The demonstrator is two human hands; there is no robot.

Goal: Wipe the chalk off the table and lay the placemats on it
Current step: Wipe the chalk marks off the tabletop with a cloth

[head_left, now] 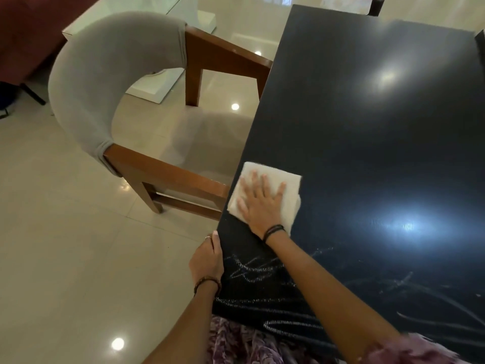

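Observation:
A glossy black table (367,127) fills the right side of the head view. White chalk scribbles (252,269) mark its near end, with more chalk lines (425,306) toward the right. A folded white cloth (278,179) lies on the table by its left edge. My right hand (262,203) presses flat on the cloth, fingers spread. My left hand (207,258) grips the table's left edge near the corner, thumb on top. No placemats are in view.
A wooden chair (168,174) with a curved grey padded back (86,82) stands close against the table's left side. A glass table (147,19) with a white base is farther back. Shiny tiled floor (65,245) lies to the left.

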